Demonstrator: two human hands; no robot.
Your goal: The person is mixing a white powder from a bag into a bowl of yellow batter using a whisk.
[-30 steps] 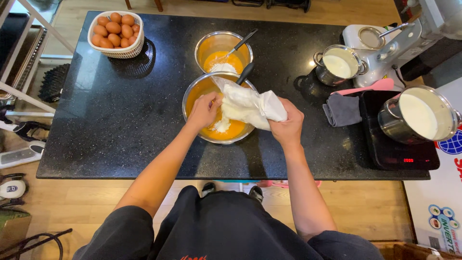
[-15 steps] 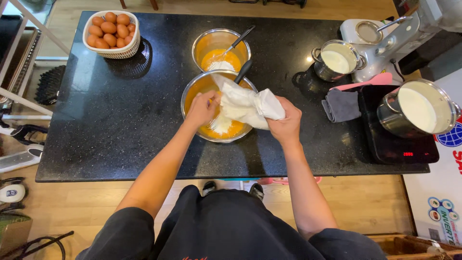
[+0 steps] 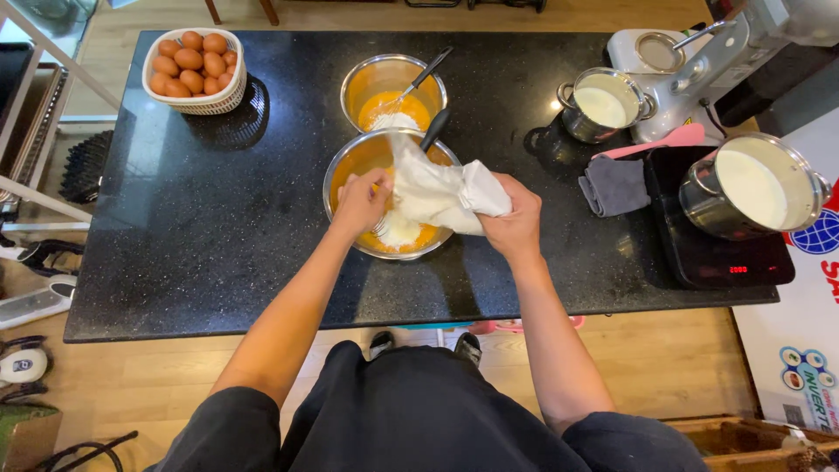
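Right hand grips a tilted white bag so powder falls into the bowl. Left hand is closed on the bag's edge over the bowl, steadying it.

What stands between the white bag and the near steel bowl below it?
Nothing visible does. The right hand tilts the white bag directly over the near steel bowl, and white powder already lies on the orange mixture. The left hand is at the rim.

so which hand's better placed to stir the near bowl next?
Left, probably. The left hand is already inside the near bowl at the whisk, beside the white powder. The right hand grips the white bag tipped over the bowl.
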